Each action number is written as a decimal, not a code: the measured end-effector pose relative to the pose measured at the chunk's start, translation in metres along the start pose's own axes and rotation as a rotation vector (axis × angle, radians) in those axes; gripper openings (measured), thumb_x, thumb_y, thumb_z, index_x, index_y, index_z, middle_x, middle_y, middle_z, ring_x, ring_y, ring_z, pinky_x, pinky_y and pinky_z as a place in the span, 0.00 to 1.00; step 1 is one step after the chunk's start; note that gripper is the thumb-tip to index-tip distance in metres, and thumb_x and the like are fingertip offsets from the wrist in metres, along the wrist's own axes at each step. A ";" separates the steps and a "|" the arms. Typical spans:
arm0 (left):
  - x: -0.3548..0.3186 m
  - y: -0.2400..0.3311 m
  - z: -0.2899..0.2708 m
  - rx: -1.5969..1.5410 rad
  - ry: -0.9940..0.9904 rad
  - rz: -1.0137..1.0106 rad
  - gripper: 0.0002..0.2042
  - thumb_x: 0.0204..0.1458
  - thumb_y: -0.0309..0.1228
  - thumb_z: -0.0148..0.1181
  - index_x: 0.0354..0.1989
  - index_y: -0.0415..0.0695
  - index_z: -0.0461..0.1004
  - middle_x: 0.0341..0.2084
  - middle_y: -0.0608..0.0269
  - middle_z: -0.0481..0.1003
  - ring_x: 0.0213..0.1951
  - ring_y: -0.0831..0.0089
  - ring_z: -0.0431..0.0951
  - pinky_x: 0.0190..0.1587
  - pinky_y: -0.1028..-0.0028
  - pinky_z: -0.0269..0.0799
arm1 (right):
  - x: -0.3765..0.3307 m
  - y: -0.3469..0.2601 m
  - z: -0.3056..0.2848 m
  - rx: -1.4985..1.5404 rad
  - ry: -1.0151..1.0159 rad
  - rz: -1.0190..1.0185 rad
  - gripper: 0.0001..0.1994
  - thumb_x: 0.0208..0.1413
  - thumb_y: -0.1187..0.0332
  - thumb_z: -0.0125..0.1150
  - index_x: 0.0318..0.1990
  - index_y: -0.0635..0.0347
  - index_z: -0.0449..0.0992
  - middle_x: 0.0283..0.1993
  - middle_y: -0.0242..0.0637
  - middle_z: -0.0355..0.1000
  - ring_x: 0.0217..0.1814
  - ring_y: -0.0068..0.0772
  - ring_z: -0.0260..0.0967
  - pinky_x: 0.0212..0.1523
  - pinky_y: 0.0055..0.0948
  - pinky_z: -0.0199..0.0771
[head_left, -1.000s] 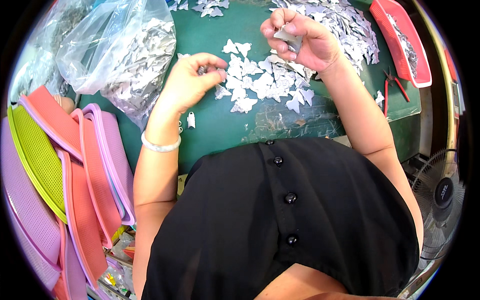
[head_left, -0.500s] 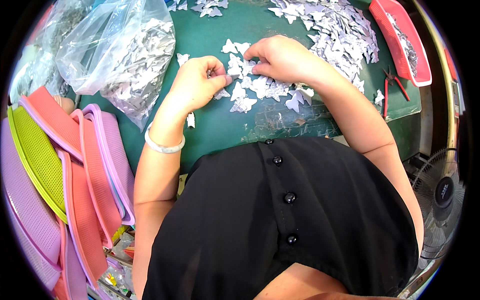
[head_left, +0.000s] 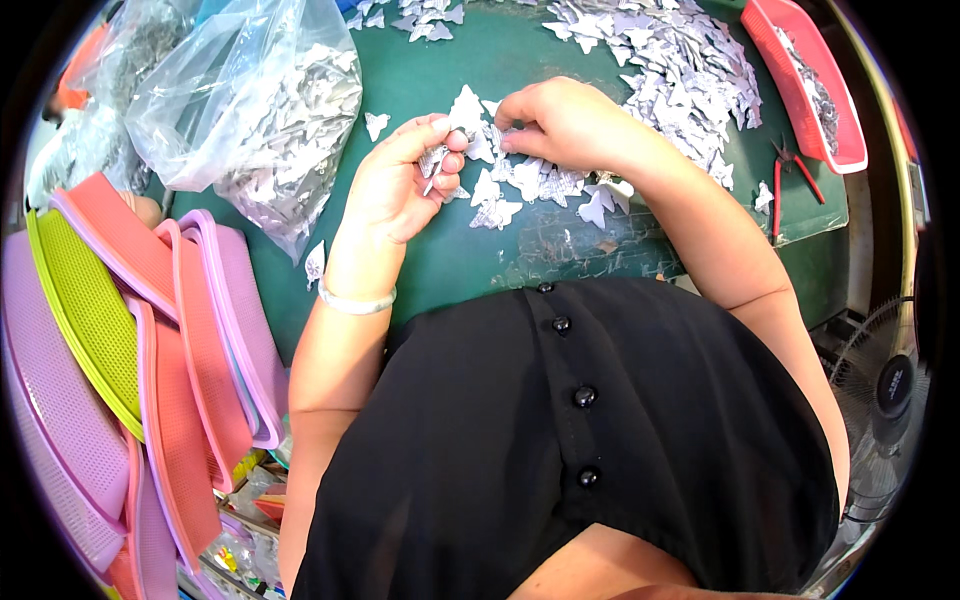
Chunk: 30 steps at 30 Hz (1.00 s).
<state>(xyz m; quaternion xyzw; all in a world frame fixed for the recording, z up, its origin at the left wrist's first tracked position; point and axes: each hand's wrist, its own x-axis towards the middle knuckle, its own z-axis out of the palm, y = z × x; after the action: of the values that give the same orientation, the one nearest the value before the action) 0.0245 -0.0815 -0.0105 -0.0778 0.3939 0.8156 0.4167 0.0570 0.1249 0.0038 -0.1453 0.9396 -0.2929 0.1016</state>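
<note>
Seemingly featherlight and easily creased, the paper butterflies (head_left: pixel 520 180) mid-table (green mat (head_left: pixel 450 260)) suit edge pinches: left hand (head_left: pixel 400 190) clamps several, right hand (head_left: pixel 560 125) fingertips closed on one.

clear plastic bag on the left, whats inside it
The clear plastic bag holds a heap of small silver butterfly-shaped cutouts, seen through the film. Its crumpled folds hide how deep the heap goes.

Small stack of butterfly cutouts (head_left: pixel 436 160) pinched in left hand (head_left: pixel 395 185); right hand (head_left: pixel 560 122) laid on loose cutouts (head_left: pixel 520 180) on green mat (head_left: pixel 480 250); red pliers (head_left: pixel 785 180) set aside.
</note>
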 end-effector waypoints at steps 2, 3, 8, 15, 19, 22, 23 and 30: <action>-0.003 -0.003 0.008 -0.012 0.059 0.021 0.06 0.50 0.27 0.53 0.35 0.40 0.66 0.25 0.61 0.72 0.23 0.78 0.68 0.23 0.83 0.63 | -0.003 -0.006 -0.008 0.272 -0.026 0.027 0.10 0.48 0.67 0.59 0.37 0.61 0.75 0.27 0.34 0.72 0.27 0.23 0.67 0.30 0.24 0.66; -0.004 -0.004 0.013 -0.019 0.087 0.030 0.06 0.50 0.27 0.53 0.35 0.40 0.66 0.25 0.62 0.71 0.24 0.78 0.68 0.23 0.83 0.63 | -0.003 -0.005 -0.007 0.375 0.015 0.005 0.10 0.48 0.67 0.59 0.37 0.63 0.74 0.26 0.32 0.71 0.27 0.20 0.66 0.29 0.22 0.65; -0.005 -0.009 0.025 0.046 0.080 0.071 0.07 0.50 0.27 0.53 0.36 0.39 0.66 0.25 0.62 0.71 0.23 0.78 0.68 0.23 0.83 0.63 | 0.000 0.001 0.002 0.701 0.148 0.015 0.09 0.51 0.67 0.57 0.36 0.65 0.74 0.23 0.25 0.68 0.23 0.13 0.59 0.24 0.16 0.60; -0.008 -0.013 0.031 0.436 0.103 0.152 0.05 0.49 0.28 0.55 0.30 0.39 0.70 0.20 0.65 0.71 0.19 0.81 0.67 0.22 0.84 0.61 | -0.002 -0.003 -0.002 0.841 0.090 0.081 0.08 0.52 0.66 0.56 0.33 0.63 0.74 0.19 0.24 0.64 0.18 0.11 0.54 0.19 0.14 0.54; -0.005 -0.018 0.031 0.463 0.133 0.215 0.05 0.49 0.28 0.55 0.27 0.40 0.71 0.20 0.66 0.71 0.19 0.82 0.66 0.21 0.84 0.60 | -0.003 -0.006 -0.002 0.917 0.087 0.115 0.07 0.50 0.68 0.56 0.33 0.63 0.73 0.19 0.24 0.64 0.18 0.11 0.54 0.19 0.14 0.53; -0.004 -0.023 0.033 0.398 0.125 0.244 0.05 0.49 0.28 0.55 0.27 0.40 0.71 0.19 0.66 0.71 0.19 0.82 0.66 0.21 0.83 0.59 | -0.004 -0.006 -0.001 1.050 0.083 0.130 0.07 0.48 0.69 0.57 0.33 0.63 0.73 0.19 0.25 0.64 0.17 0.11 0.55 0.18 0.14 0.52; -0.004 -0.025 0.034 0.373 0.123 0.242 0.05 0.49 0.28 0.55 0.27 0.40 0.71 0.19 0.66 0.71 0.18 0.82 0.66 0.21 0.83 0.59 | -0.005 -0.007 -0.002 1.087 0.067 0.139 0.07 0.48 0.69 0.56 0.33 0.63 0.73 0.20 0.25 0.65 0.17 0.12 0.55 0.17 0.14 0.52; -0.003 -0.026 0.034 0.244 0.096 0.165 0.06 0.50 0.28 0.54 0.25 0.40 0.70 0.18 0.65 0.70 0.18 0.79 0.65 0.20 0.81 0.58 | -0.006 -0.005 -0.003 1.177 0.048 0.181 0.08 0.47 0.72 0.54 0.35 0.62 0.73 0.21 0.26 0.66 0.16 0.12 0.56 0.16 0.13 0.51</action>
<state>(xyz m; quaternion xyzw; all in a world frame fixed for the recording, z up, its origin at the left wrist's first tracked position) 0.0524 -0.0505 -0.0008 -0.0328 0.5145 0.7885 0.3355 0.0627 0.1245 0.0092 0.0226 0.6299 -0.7579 0.1684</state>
